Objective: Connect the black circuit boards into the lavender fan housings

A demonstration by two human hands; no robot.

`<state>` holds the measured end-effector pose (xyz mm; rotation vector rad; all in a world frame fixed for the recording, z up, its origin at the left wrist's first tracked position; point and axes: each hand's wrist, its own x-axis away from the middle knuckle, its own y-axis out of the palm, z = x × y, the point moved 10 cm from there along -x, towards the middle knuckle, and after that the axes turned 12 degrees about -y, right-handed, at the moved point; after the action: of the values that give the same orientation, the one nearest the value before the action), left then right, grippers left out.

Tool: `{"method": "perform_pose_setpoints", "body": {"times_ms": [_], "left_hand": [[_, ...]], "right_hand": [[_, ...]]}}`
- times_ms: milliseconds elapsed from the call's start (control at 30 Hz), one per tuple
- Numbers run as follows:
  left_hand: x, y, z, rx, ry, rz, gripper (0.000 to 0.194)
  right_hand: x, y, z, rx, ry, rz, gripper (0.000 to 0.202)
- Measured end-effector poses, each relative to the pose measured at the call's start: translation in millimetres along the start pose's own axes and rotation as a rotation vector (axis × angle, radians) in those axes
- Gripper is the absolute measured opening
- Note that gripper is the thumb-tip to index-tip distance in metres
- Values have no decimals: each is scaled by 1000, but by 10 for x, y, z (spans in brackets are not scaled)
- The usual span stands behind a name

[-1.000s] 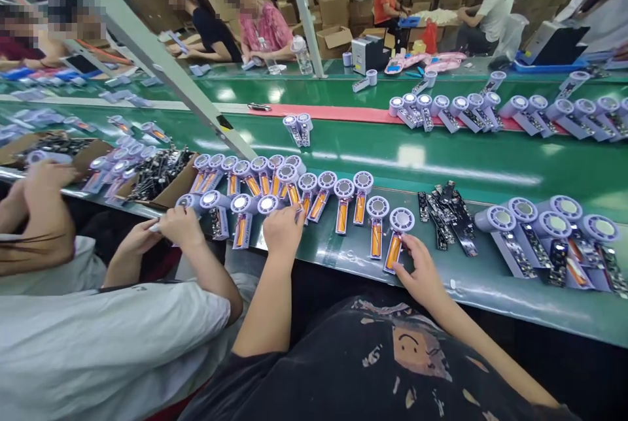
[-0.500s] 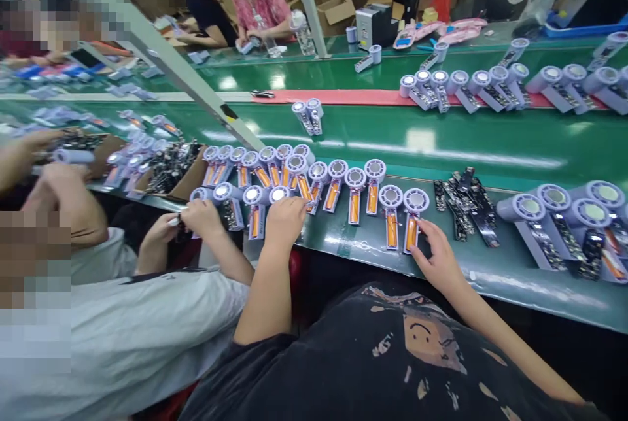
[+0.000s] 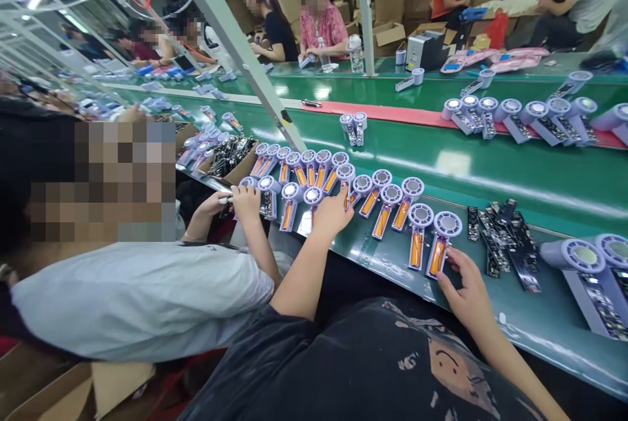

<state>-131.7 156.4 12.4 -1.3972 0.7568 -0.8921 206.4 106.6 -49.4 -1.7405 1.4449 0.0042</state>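
My right hand is closed at the handle of a purple fan unit, which lies on the green bench with its orange battery showing. Further left, my left hand reaches in among the fan units, its fingers at the handle of one purple fan unit; part of that handle is hidden by the fingers. Between my two hands lie several more units with orange batteries, one of them right beside the unit at my right hand.
A pile of black circuit boards lies right of my right hand. More fan units stand at the far right. A co-worker's hands work at the left, near a cardboard box of boards. A slanted metal post crosses the bench.
The view has swung left and up, so the bench items appear further right. My left hand has moved from a front-row unit to one further back and right. My right hand stays at the same unit.
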Motion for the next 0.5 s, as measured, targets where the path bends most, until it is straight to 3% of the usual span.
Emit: {"method": "perform_pose_setpoints", "body": {"times_ms": [300, 500], "left_hand": [[24, 66, 108, 11, 81, -49, 61], [265, 224, 254, 26, 168, -117, 62]], "right_hand": [[34, 15, 14, -85, 78, 34, 49], [127, -32, 64, -65, 184, 53, 61]]}}
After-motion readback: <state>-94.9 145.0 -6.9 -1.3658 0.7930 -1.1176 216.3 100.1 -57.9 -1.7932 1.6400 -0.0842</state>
